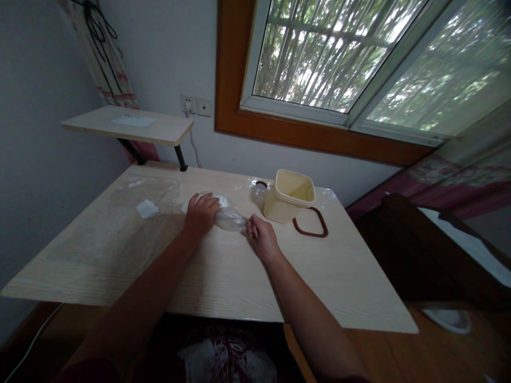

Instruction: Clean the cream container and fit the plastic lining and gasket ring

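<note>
Plastic bag (230, 219) looks light, limp, slick; best held at narrowed end, where right hand (262, 236) pinches it; left hand (202, 214) grip unclear.

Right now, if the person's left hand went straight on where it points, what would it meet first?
Most likely the crumpled clear plastic just ahead of the left hand; depth is unclear here, so the hand might pass over it instead.

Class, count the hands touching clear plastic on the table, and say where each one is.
2. The left hand lies over the clear plastic; the right hand grips its narrow end, nearer the cream container. Neither is hidden.
</note>
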A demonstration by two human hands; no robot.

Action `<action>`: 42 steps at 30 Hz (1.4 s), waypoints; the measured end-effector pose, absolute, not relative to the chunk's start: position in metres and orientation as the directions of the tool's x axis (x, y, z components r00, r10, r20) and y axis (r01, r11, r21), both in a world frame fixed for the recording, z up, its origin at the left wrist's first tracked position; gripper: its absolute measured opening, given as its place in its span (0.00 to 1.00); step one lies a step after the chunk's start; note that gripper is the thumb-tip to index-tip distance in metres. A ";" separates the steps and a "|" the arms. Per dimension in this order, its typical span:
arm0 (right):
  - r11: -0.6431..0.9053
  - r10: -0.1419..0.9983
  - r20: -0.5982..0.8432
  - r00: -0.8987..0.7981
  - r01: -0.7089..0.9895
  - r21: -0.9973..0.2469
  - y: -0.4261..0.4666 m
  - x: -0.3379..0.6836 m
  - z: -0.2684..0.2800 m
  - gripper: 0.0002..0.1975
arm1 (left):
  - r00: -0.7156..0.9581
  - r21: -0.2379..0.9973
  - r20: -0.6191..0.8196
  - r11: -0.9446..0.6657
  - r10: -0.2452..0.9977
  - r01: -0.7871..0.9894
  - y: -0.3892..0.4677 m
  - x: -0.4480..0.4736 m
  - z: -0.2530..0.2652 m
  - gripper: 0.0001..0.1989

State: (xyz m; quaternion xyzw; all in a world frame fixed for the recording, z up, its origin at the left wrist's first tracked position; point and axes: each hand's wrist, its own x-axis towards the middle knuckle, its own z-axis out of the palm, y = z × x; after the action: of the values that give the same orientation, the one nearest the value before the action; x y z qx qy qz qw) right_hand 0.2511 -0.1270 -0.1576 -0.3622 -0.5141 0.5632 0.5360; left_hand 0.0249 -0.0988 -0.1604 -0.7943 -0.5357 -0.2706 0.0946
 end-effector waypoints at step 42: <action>0.043 0.968 0.147 -0.205 -0.441 -0.897 -0.124 0.254 -0.152 0.25 | 0.448 0.098 0.225 -0.478 0.865 0.873 -0.118 0.064 -0.161 0.08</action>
State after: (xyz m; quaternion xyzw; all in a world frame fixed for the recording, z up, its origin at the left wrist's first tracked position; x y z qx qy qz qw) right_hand 0.2541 -0.1243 -0.1522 -0.2891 -0.4555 0.6284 0.5604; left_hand 0.0638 -0.1182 -0.1613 -0.8508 -0.5107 -0.1227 0.0160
